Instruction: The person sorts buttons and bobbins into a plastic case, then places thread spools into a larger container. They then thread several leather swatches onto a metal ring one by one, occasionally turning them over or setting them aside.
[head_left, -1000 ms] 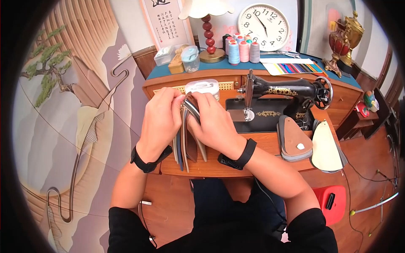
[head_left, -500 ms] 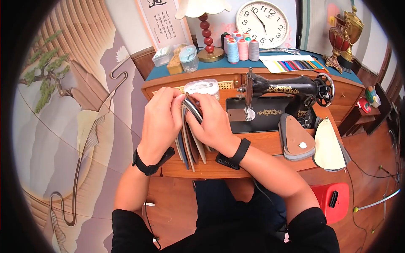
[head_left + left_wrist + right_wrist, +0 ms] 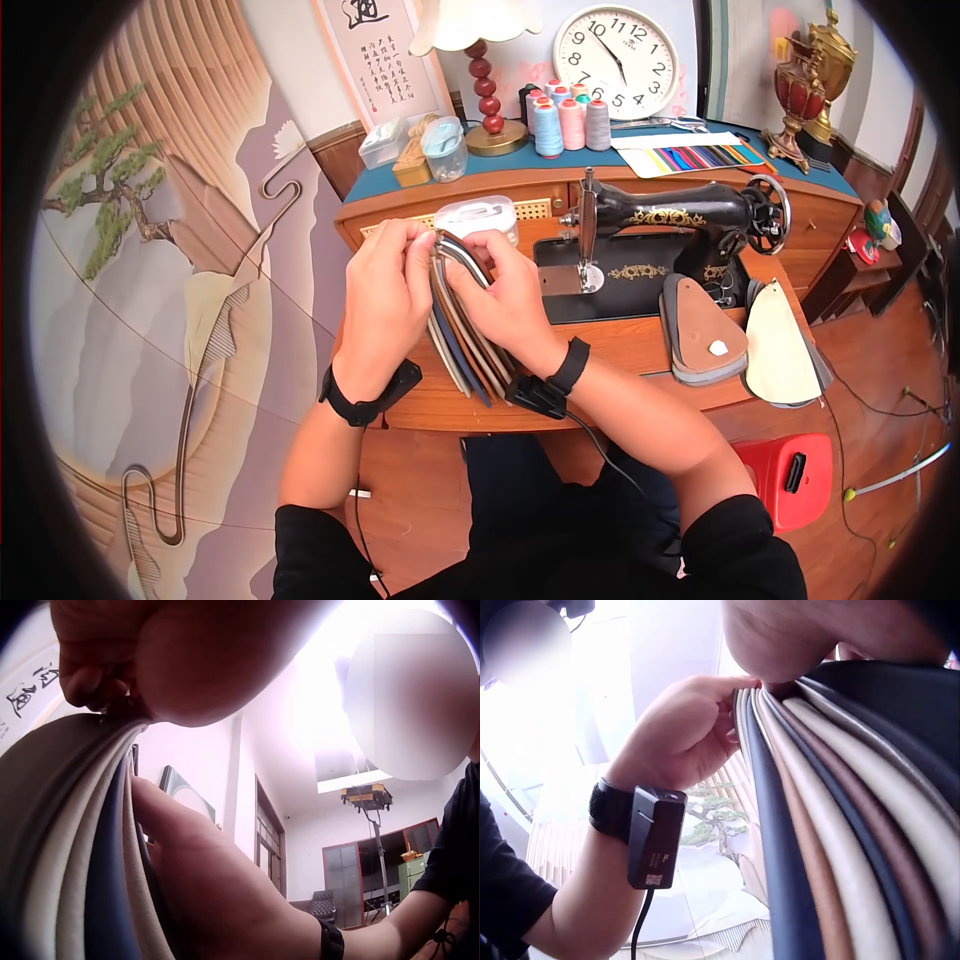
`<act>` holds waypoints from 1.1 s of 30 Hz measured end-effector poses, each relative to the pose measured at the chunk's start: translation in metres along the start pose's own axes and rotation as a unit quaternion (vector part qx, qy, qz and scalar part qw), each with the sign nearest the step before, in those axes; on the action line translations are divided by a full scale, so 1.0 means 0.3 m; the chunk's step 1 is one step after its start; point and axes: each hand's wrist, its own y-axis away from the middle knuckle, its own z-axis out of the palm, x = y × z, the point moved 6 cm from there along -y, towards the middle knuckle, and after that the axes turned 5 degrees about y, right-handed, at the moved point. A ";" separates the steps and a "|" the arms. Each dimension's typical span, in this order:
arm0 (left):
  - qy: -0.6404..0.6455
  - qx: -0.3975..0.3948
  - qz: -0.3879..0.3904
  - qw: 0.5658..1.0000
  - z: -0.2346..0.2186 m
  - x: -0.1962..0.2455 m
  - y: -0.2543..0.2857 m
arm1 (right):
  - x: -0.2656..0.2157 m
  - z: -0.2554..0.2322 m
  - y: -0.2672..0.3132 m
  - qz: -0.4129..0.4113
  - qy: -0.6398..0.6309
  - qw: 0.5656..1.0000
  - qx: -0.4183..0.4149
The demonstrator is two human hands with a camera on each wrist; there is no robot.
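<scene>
A bundle of leather-like sheets (image 3: pixel 467 335) in cream, blue, brown and dark tones hangs from both hands over the table's front edge. At its top corner, the left hand (image 3: pixel 385 300) pinches the sheets between thumb and fingers. The right hand (image 3: pixel 508 305) grips the bundle's right side near the top, thumb toward the left hand. Seen from the right wrist, the sheets (image 3: pixel 821 847) fan apart downward from the pinched end. In the left wrist view the sheets (image 3: pixel 105 855) curve down from the fingertips. What lies between the fingertips is too small to tell.
A black sewing machine (image 3: pixel 680 205) stands right of the hands. Brown and grey pieces (image 3: pixel 705 325) and a cream piece (image 3: pixel 782 345) lie on the table's right. Behind are a clear box (image 3: pixel 475 215), thread spools (image 3: pixel 572 122), a lamp (image 3: pixel 484 90) and a clock (image 3: pixel 615 60).
The bundle's lower ends have swung right and fanned out more evenly. The right hand's thumb and fingers have shifted along the bundle, while the left hand keeps its pinch at the top.
</scene>
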 end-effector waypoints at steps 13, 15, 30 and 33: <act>-0.148 -0.131 -0.006 0.980 0.069 -0.043 -0.141 | 0.167 0.191 -0.009 0.111 -0.183 0.976 -0.030; -0.145 -0.205 0.001 0.968 0.205 -0.146 -0.143 | 0.179 0.078 -0.033 0.129 0.043 0.987 -0.082; -0.124 -0.352 -0.147 0.916 0.364 -0.157 0.278 | 0.043 -0.673 0.043 0.186 0.432 0.858 -0.208; -0.140 -0.369 -0.174 0.902 0.400 -0.182 0.332 | 0.075 -0.818 0.058 0.191 0.492 0.833 -0.166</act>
